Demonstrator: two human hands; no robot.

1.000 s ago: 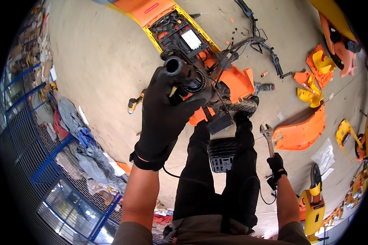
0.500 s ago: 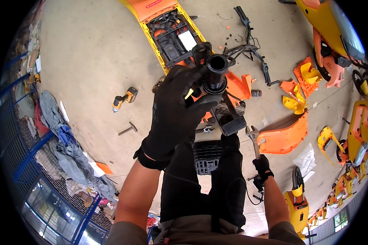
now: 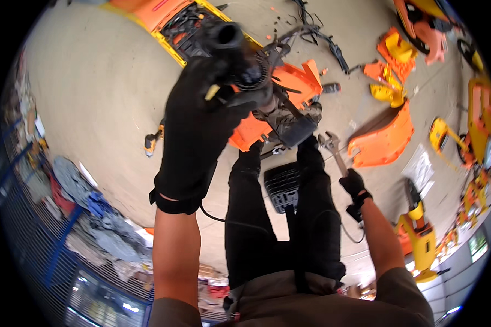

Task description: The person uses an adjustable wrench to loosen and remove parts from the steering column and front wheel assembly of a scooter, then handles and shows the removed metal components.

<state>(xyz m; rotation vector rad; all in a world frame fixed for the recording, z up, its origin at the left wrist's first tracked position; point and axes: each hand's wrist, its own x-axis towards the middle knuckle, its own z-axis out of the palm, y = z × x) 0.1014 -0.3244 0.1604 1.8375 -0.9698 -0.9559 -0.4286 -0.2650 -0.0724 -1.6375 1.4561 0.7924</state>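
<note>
My left hand (image 3: 193, 122), in a black glove, is closed round a black metal steering tube (image 3: 226, 46). The tube's hollow end points up toward me. Below that end a ribbed, bearing-like collar (image 3: 252, 76) shows beside my fingers. Further down, dark frame parts end in a black block (image 3: 300, 131) above my feet. Off to the right, my gloved right hand (image 3: 353, 184) grips an adjustable wrench (image 3: 338, 155) by its handle. The wrench's jaws face away from me and stand apart from the tube.
An opened orange and yellow scooter body (image 3: 172, 30) lies at the far side, with handlebars (image 3: 324, 41) nearby. Orange panels (image 3: 384, 139) lie to the right. A cordless drill (image 3: 151, 141) is left of my arm. A black crate (image 3: 282, 185) sits between my legs.
My left hand and the tube have moved left and farther out in the picture. The whole view has shifted too. The wrench stays in my right hand, now higher in the picture.
</note>
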